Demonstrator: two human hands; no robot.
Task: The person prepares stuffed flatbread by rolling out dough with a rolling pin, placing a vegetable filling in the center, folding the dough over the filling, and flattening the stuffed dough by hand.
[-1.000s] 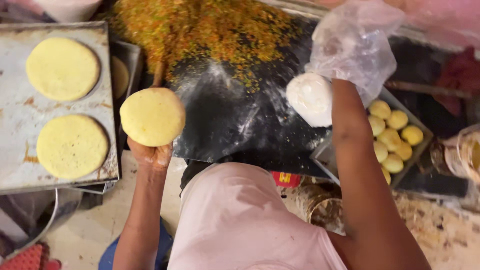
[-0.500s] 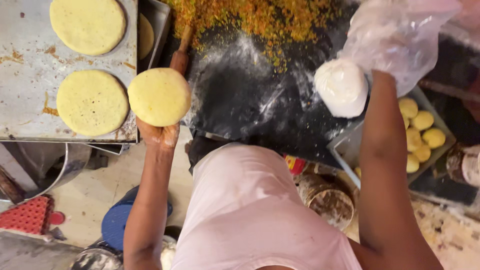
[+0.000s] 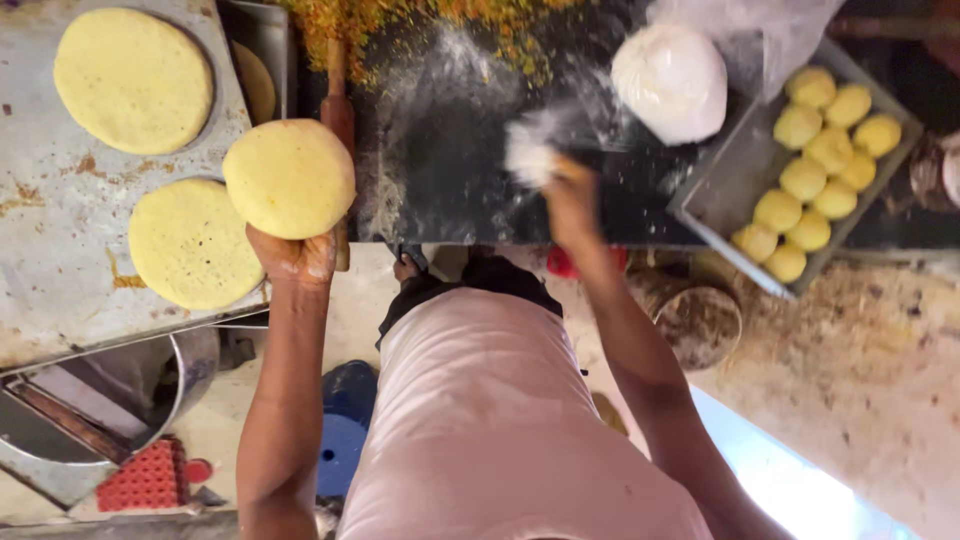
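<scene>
The dark table (image 3: 450, 190) fills the middle of your view, dusted white where flour lies scattered, so dough set there should not stick. To its left sits the worn metal tray (image 3: 40, 260), and two flattened yellow discs (image 3: 130, 80) (image 3: 185, 245) lie flat and apart on it, each with room of its own. Far right, the grey tray (image 3: 720, 195) keeps the yellow dough balls (image 3: 815, 150) bunched together beside the table. Just left of that tray a white bag of flour (image 3: 670, 80) sits at the table's far side.

Your left hand (image 3: 295, 255) is up from below, fingers spread and clasped under a round yellow dough disc (image 3: 290, 178), holding it level and clear of the table, just beside the near disc on the metal tray. A wooden rolling pin (image 3: 338, 110) lies along the table's left edge, partly behind that disc.

Your right hand (image 3: 570, 205) is over the floured patch, blurred, with a white puff of flour (image 3: 530, 155) at the fingertips; pinched or loose, I cannot tell.
</scene>
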